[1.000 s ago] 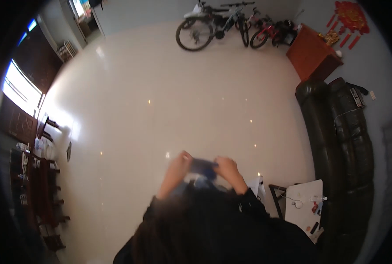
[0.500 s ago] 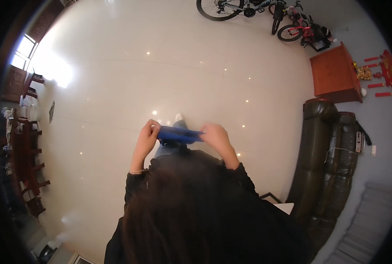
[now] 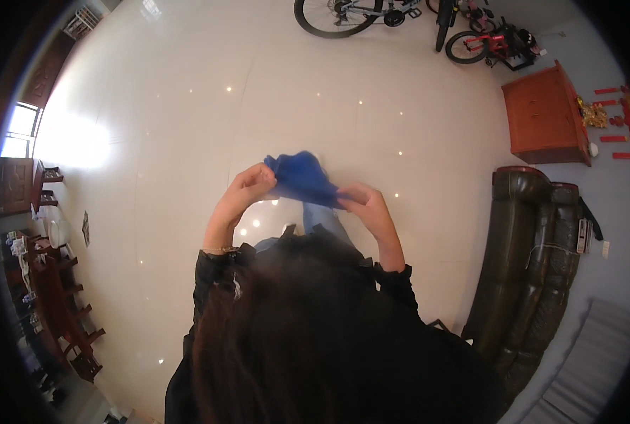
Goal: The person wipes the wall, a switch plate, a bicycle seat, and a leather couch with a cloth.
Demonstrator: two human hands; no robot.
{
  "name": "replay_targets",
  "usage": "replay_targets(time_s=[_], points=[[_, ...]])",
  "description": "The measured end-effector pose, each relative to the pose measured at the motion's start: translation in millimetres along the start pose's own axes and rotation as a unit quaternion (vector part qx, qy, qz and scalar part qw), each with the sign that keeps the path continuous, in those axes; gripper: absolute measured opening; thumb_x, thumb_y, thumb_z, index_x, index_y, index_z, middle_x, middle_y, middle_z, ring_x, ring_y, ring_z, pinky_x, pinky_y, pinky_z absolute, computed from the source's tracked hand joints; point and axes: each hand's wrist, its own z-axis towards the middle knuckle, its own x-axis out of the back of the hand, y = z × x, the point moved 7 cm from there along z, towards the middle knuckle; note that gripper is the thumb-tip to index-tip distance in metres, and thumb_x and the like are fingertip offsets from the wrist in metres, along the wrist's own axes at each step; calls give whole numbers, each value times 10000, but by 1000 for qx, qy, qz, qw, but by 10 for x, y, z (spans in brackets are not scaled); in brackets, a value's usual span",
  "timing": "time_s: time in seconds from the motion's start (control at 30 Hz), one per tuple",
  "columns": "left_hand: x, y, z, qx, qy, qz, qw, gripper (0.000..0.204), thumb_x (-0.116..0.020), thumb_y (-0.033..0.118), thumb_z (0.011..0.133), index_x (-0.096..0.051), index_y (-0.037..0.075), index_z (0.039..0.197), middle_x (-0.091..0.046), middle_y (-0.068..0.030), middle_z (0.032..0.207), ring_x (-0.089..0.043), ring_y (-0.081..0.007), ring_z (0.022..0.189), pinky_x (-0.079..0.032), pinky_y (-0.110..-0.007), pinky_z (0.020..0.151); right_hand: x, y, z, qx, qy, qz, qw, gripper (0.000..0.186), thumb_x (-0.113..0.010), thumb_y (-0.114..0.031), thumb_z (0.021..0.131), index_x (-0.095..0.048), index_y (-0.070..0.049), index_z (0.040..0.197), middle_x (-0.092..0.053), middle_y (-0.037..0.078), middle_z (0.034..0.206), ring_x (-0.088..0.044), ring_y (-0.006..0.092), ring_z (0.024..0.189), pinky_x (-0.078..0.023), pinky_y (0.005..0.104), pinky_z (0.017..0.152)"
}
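Note:
A blue cloth (image 3: 302, 178) hangs stretched between my two hands, in front of my body and above the floor. My left hand (image 3: 250, 186) pinches its left edge. At the lower right corner, the fingers of my right hand (image 3: 364, 201) are closed on the fabric. The cloth bulges upward between the hands and looks a little blurred. Its full shape, and whether it is a garment or a plain cloth, I cannot tell. My jeans leg (image 3: 323, 219) shows just below it.
Pale shiny floor tiles (image 3: 187, 141) surround me. To the right stand a dark leather sofa (image 3: 507, 247) and a reddish wooden cabinet (image 3: 541, 113). Bicycles (image 3: 343, 18) are parked at the far side. Dark wooden furniture (image 3: 53, 290) lines the left.
The cloth has swung up and away from my body and spread out from a narrow, taut band. Both hands still grip it; the left has risen slightly, the right has shifted rightward.

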Motion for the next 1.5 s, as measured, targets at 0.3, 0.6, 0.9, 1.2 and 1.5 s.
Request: replay_targets(time_s=[0.3,0.6,0.9,1.2,1.5], points=[[736,848,1690,39,43,-62,996,84,-537,146,916,-539,98,848,-490,33,850,-514,-68,829,-525,-288,777,372,-829,2280,18,-49,4,999,149,-579,14,859,-648,36,989,-668,73,952,-627,134,885,-484,252,805],[1919,1626,2802,-13,212,-121,970,142,-589,73,885,-501,83,774,-533,34,768,-529,-51,752,-464,-221,718,-83,-1837,4462,43,-116,-143,982,143,-629,-37,836,-660,22,963,-692,83,828,-631,112,746,-482,235,682],[3594,2779,3966,-37,241,-6,970,209,-648,-14,810,-646,25,1015,-453,80,598,-401,-14,558,-349,-183,555,-894,-2655,6575,20,-70,-326,943,178,-633,-74,825,-673,-21,990,-677,105,734,-659,164,654,-492,251,644],[5077,4228,5320,-60,193,160,966,198,-648,26,848,-642,-19,1041,-634,-23,726,-588,-66,714,-453,-194,687,-1230,-3505,8507,56,-76,-108,990,159,-590,-38,856,-659,31,982,-676,65,848,-624,96,757,-498,236,713],[6185,5446,6956,-92,255,112,956,186,-601,69,896,-636,-34,1048,-660,-69,810,-642,-115,805,-486,-226,761,-1418,-3888,10559,17,-76,11,997,186,-648,-15,818,-634,12,1002,-656,44,843,-607,74,780,-480,213,695]])
